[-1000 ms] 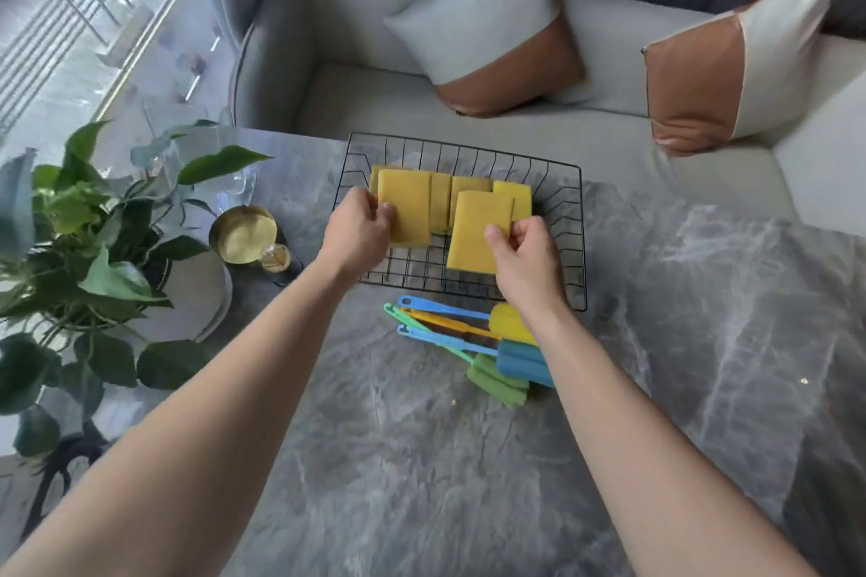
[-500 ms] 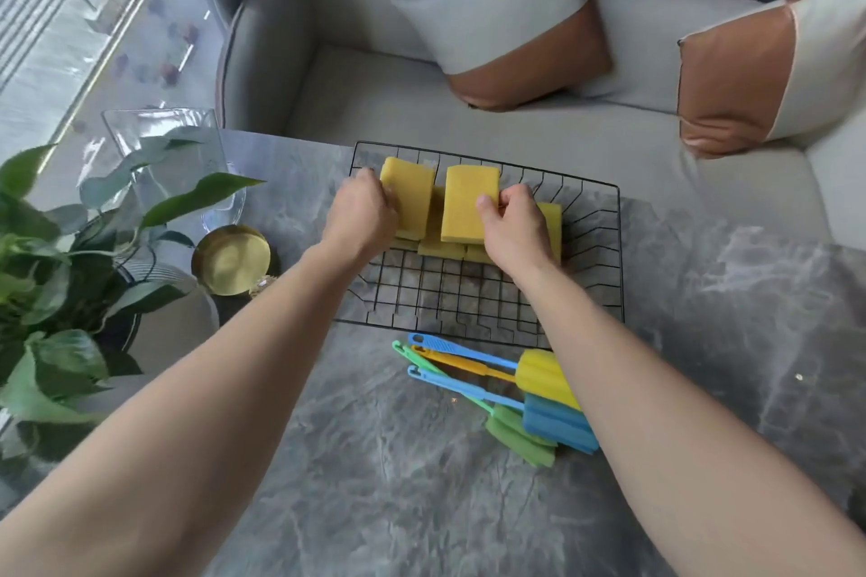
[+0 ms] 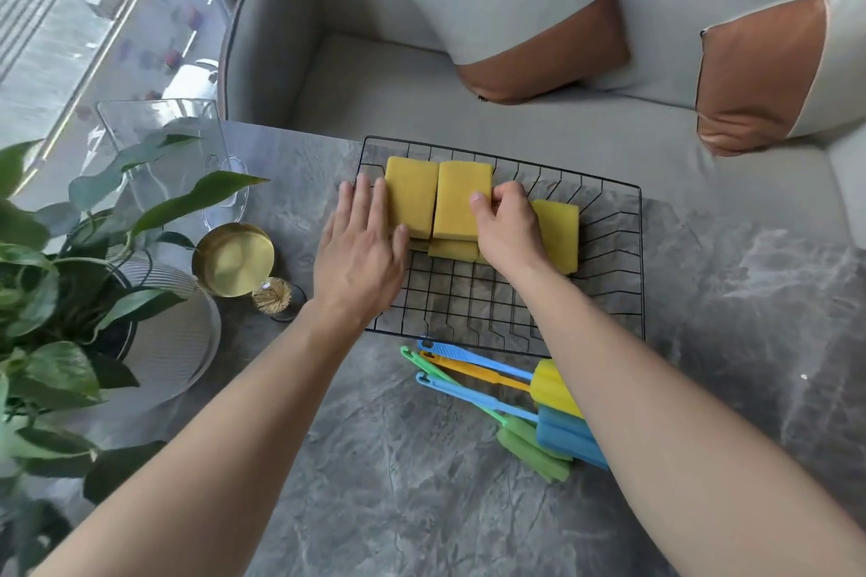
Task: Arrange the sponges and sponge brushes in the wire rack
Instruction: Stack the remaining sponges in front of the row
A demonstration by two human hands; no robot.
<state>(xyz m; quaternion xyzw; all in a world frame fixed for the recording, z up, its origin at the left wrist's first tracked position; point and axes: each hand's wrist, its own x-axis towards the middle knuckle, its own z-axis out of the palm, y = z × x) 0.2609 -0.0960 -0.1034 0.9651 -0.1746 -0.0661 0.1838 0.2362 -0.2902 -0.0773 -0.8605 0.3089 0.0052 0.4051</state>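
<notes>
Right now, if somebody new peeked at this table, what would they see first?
Probably the bright yellow sponges standing at the back of the black wire rack, with the left hand flat beside them and the right hand pinching one. Next, the colourful sponge brushes lying on the grey marble table just in front of the rack, and the leafy green plant at the left edge.

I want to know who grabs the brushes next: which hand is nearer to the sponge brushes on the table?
Neither by much. The right hand and left hand are both up in the wire rack, beyond the sponge brushes.
</notes>
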